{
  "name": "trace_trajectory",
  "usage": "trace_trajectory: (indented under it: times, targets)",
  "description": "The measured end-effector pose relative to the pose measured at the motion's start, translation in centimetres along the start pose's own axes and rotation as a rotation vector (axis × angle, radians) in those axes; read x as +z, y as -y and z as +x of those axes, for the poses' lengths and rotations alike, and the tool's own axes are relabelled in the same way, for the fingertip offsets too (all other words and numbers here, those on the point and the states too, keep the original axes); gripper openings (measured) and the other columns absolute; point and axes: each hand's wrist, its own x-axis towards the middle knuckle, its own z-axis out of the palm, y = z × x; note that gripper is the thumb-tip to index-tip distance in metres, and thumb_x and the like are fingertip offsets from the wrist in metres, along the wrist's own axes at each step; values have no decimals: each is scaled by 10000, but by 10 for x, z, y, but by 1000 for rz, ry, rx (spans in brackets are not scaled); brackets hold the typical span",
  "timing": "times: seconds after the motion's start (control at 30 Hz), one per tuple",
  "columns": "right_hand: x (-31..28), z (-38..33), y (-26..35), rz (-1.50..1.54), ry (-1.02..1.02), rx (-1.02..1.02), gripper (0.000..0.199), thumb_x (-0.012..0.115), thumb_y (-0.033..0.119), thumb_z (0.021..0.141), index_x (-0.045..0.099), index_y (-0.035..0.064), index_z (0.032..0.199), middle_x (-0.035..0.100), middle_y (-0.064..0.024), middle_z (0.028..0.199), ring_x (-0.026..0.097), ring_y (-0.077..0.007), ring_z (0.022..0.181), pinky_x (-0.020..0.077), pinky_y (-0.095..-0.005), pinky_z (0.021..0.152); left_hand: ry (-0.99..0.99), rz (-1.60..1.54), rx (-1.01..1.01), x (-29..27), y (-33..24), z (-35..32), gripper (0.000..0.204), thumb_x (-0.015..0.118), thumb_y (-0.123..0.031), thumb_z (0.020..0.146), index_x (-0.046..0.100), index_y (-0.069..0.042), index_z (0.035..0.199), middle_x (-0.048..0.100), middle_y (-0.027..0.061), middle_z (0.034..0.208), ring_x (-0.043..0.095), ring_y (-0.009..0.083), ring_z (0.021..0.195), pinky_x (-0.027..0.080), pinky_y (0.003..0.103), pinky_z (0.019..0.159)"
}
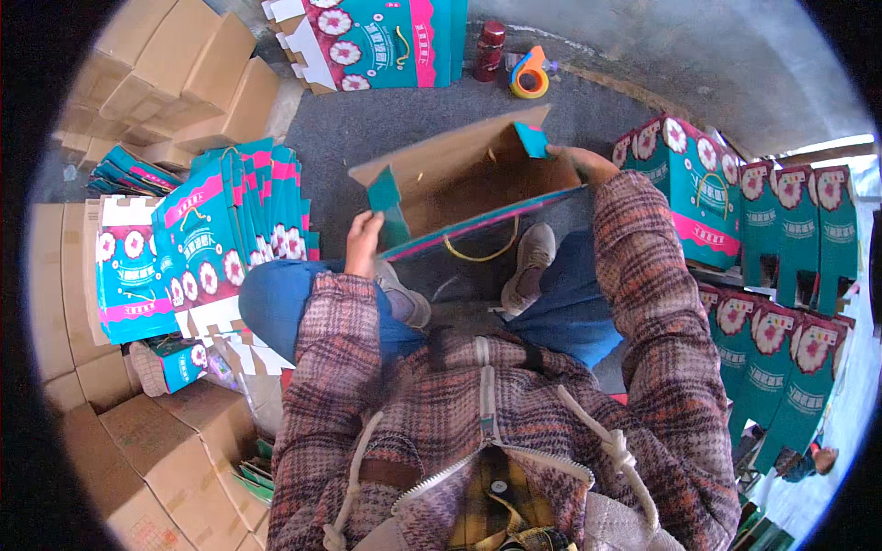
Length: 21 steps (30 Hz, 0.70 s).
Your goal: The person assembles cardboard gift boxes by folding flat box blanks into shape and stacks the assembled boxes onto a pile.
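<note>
The half-folded gift box shows a plain brown inside, teal flaps, a pink edge stripe and a yellow cord handle. The stacked flat boxes are teal with pink bands and white-and-red flowers — the same print as the finished boxes. The tape dispenser is orange and blue.

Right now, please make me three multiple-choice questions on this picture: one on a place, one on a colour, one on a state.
1. Where does the tape dispenger lie?
A. on the floor beyond the held box
B. on the person's lap
C. on the brown cartons

2. What colour is the cord handle hanging from the held box?
A. black
B. yellow
C. white

3. What state is the held box in?
A. sealed shut
B. crushed flat
C. open, flaps held by both hands

Answers: 1 A, the tape dispenser lies on the grey floor beside a red bottle. 2 B, the cord handle is yellow. 3 C, the left hand and right hand grip flaps of the held box.
</note>
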Motion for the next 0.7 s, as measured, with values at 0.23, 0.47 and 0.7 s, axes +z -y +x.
trace_trajectory:
  times: [0.23, 0.47, 0.7]
  targets:
    - [64, -35, 31, -1234, -328, -721, 303, 549, 301, 858, 642, 15, 892, 635, -230, 817, 623, -389, 791, 485, -479, 716, -182, 418, 512, 16, -9, -24, 478, 713, -212, 798, 487, 36, 1137, 554, 188, 1066, 580, 289, 935, 465, 384, 829]
    - [90, -37, 27, -976, -197, -344, 754, 305, 660, 891, 584, -1, 1120, 600, -263, 1068, 575, -375, 1014, 419, -483, 889, -44, 447, 512, 21, -11, -41, 412, 611, -317, 877, 526, 42, 1061, 590, 221, 1009, 573, 335, 963, 449, 424, 848]
    - [63, -42, 36, -330, -280, -67, 964, 355, 800, 777, 420, 26, 1348, 493, -251, 1258, 500, -367, 1126, 358, -499, 949, 90, 745, 547, 22, -29, -56, 425, 574, -391, 881, 585, 13, 1016, 593, 201, 1093, 545, 347, 1056, 409, 408, 921]
